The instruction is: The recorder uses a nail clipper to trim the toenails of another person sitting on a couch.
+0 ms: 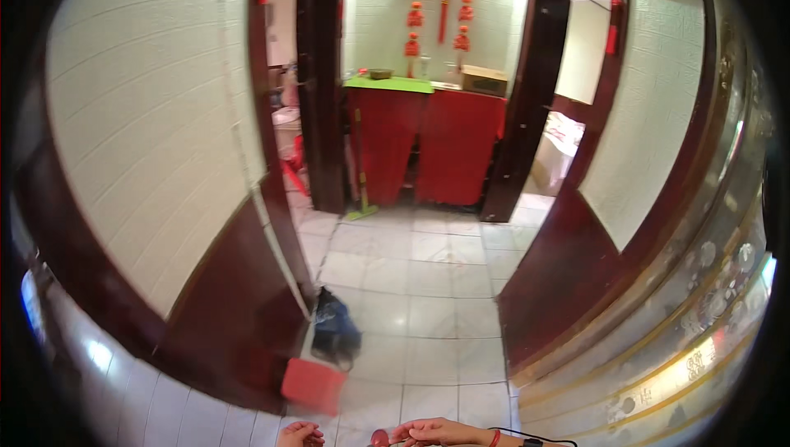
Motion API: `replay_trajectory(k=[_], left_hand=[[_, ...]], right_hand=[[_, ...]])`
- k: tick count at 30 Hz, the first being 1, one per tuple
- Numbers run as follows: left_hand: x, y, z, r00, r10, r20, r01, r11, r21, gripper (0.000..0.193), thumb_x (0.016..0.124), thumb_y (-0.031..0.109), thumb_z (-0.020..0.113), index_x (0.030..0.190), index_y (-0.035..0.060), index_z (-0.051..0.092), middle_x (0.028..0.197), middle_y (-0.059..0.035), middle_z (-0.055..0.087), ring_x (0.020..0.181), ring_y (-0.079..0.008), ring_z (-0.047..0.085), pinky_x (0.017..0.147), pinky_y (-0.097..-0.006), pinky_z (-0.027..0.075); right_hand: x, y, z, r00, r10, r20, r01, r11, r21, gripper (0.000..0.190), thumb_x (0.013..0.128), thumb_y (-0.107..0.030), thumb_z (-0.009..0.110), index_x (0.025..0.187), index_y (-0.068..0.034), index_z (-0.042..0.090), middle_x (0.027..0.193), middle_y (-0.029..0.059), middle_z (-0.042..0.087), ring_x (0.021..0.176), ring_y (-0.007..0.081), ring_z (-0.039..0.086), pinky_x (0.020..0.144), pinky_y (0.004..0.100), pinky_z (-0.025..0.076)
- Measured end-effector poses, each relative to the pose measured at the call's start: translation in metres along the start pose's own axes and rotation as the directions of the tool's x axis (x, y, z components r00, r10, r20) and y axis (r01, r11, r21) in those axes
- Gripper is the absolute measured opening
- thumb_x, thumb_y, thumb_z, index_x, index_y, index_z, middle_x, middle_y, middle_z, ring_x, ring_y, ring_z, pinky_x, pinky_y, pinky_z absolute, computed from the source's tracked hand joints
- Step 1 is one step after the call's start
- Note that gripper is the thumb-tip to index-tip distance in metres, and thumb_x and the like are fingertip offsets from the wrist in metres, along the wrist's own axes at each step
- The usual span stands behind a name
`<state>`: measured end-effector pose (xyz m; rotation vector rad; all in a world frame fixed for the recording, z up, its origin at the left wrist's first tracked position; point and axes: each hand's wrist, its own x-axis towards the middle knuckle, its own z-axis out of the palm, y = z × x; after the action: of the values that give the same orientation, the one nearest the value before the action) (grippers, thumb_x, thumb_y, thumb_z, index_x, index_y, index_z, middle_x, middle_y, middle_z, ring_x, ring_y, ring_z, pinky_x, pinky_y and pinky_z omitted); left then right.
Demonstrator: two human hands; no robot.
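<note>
At the bottom edge my left hand (300, 434) shows with its fingers curled; nothing can be made out in it. To its right, my right hand (428, 431) reaches in from the right with a red band and a dark strap at the wrist. A small round red object (379, 438) lies just off my right fingertips, in the gap between both hands. Whether my right hand grips it is unclear. Part of each hand is cut off by the frame.
A red stool (313, 385) and a dark plastic bag (334, 330) stand on the tiled floor (426, 317) by the left wall. Ahead is a red-draped table (460, 147) bearing a cardboard box (484, 80), with a green-handled mop (362, 194) in front. Doorways open on both sides.
</note>
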<state>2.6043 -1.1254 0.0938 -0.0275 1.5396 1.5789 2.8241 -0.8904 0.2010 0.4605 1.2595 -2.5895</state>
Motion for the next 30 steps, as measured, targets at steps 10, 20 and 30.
replay_trajectory(k=[10,20,30], left_hand=[[0.192,0.169,0.203,0.903,0.01,0.43,-0.081,0.986,0.146,0.02,0.084,0.018,0.053,0.093,0.0008,0.056,0.076,-0.0064,0.059,0.066,-0.0168,0.058,0.062,-0.0275,0.048],[0.306,0.25,0.29,0.879,-0.177,0.443,0.142,0.984,0.111,0.018,0.084,0.02,0.055,0.094,0.0046,0.057,0.075,-0.0058,0.061,0.066,-0.0168,0.06,0.054,-0.0283,0.046],[0.458,0.342,0.249,0.984,-0.055,0.17,0.067,0.995,-0.068,0.018,0.083,0.019,0.055,0.094,0.0042,0.057,0.075,-0.0053,0.06,0.064,-0.0157,0.059,0.056,-0.0279,0.047]], right_hand=[[0.019,-0.087,-0.141,0.892,-0.191,-0.41,0.293,0.935,0.201,0.035,0.086,-0.027,0.052,0.113,-0.004,0.048,0.1,0.0096,0.058,0.086,0.0158,0.059,0.073,0.0269,0.048],[0.128,-0.286,-0.284,0.943,-0.115,-0.312,0.168,0.975,0.149,0.039,0.092,-0.023,0.04,0.122,0.001,0.038,0.12,0.0125,0.047,0.097,0.0155,0.052,0.086,0.0275,0.042],[0.336,-0.433,-0.344,0.994,0.076,0.083,-0.068,0.992,-0.104,0.042,0.091,-0.028,0.044,0.122,-0.001,0.041,0.116,0.0059,0.051,0.095,0.0117,0.052,0.079,0.0225,0.04]])
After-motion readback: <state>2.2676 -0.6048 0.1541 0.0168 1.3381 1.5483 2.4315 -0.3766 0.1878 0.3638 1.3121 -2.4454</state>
